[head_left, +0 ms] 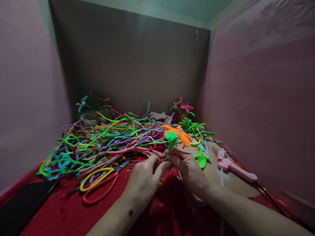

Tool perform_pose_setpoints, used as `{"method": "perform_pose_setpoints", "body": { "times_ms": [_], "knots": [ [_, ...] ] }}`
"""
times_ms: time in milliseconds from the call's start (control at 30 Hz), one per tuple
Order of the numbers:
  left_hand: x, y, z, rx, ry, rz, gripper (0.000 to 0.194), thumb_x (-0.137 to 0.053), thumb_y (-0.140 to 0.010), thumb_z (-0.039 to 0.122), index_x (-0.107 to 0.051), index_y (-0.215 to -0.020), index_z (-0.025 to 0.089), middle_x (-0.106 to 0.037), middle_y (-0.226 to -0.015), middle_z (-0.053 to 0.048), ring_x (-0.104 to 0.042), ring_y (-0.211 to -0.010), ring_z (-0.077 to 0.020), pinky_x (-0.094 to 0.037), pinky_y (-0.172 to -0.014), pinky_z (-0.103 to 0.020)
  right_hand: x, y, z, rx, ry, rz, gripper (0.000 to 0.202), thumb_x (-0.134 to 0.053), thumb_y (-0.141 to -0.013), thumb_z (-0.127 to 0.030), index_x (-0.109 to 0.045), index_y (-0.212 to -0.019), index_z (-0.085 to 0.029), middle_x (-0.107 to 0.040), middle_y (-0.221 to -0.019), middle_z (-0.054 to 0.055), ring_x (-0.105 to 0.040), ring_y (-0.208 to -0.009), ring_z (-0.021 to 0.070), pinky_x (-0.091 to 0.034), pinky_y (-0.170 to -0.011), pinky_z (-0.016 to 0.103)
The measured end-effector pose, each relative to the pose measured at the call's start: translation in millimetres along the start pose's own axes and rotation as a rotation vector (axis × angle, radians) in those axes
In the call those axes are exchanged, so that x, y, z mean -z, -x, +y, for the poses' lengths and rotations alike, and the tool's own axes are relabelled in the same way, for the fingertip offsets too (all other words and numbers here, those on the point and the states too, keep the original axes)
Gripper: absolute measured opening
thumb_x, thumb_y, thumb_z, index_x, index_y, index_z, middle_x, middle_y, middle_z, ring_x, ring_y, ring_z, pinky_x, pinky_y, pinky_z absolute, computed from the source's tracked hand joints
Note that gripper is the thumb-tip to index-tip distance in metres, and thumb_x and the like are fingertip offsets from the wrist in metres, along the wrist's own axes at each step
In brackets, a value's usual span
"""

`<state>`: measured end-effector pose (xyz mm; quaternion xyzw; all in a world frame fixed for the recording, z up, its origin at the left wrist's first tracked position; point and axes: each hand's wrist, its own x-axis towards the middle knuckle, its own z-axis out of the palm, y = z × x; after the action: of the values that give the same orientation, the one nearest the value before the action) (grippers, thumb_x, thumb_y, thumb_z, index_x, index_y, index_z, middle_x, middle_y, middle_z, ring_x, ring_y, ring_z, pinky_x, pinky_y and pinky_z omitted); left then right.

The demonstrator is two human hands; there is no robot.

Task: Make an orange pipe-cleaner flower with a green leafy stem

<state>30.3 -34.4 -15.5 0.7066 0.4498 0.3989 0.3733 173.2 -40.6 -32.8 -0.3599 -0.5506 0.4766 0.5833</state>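
Observation:
Both hands meet at the middle of the view, pinching a pipe-cleaner flower (184,137) by its lower part. Its orange petals spread to the upper right, and a green leaf-shaped piece (172,139) stands upright in front of them. My left hand (147,172) is closed at the base of the green piece, thumb against fingers. Just beside it, my right hand (185,165) has its fingertips closed on the same spot. The stem inside the fingers is mostly hidden. Scissors (98,190) with yellow and red handles lie left of my left hand.
A large heap of coloured pipe cleaners (118,131) spreads behind the hands. To the right, a pink glue gun (236,168) rests on a cardboard sheet (236,185) near green pipe-cleaner pieces (202,159). Finished-looking flowers (186,107) stand at the back. A black flat object (27,203) lies at left.

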Motion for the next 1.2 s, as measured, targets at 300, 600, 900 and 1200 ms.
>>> {"method": "perform_pose_setpoints", "body": {
  "times_ms": [300,600,900,1200],
  "knots": [
    [15.6,-3,13,-0.062,0.450,0.080,0.024,-0.070,-0.064,0.026,-0.062,-0.085,0.017,-0.062,-0.080,0.000,-0.056,-0.073,-0.0137,-0.045,-0.069,-0.025,-7,17,1,-0.222,-0.115,-0.233,0.019,-0.059,-0.079,-0.032,-0.070,-0.082,-0.017,-0.060,-0.064,0.000,-0.049,-0.057,0.0104,-0.039,-0.057,0.024],
    [8.5,3,10,-0.115,0.448,0.100,0.004,-0.071,-0.065,0.020,-0.068,-0.065,0.018,-0.057,-0.075,-0.001,-0.055,-0.077,-0.0154,-0.046,-0.071,-0.027,-8,21,6,-0.233,-0.125,-0.292,0.029,-0.052,-0.084,-0.038,-0.066,-0.075,-0.015,-0.054,-0.059,-0.001,-0.047,-0.050,0.0077,-0.039,-0.049,0.020],
    [12.5,7,3,-0.464,0.138,0.229,0.012,-0.071,-0.068,0.018,-0.071,-0.079,0.022,-0.057,-0.077,0.000,-0.056,-0.074,-0.0135,-0.046,-0.066,-0.023,-8,19,7,-0.209,-0.172,-0.268,0.033,-0.054,-0.082,-0.043,-0.065,-0.075,-0.012,-0.049,-0.056,-0.001,-0.040,-0.046,0.0072,-0.039,-0.046,0.021],
    [20.4,13,8,-0.636,-0.094,0.268,0.013,-0.063,-0.075,0.012,-0.061,-0.085,0.020,-0.065,-0.076,0.003,-0.060,-0.064,-0.0091,-0.047,-0.058,-0.019,-6,17,3,-0.193,-0.189,-0.249,0.029,-0.058,-0.080,-0.039,-0.067,-0.072,-0.013,-0.054,-0.060,0.000,-0.043,-0.052,0.0083,-0.035,-0.050,0.022]
  ]
}}
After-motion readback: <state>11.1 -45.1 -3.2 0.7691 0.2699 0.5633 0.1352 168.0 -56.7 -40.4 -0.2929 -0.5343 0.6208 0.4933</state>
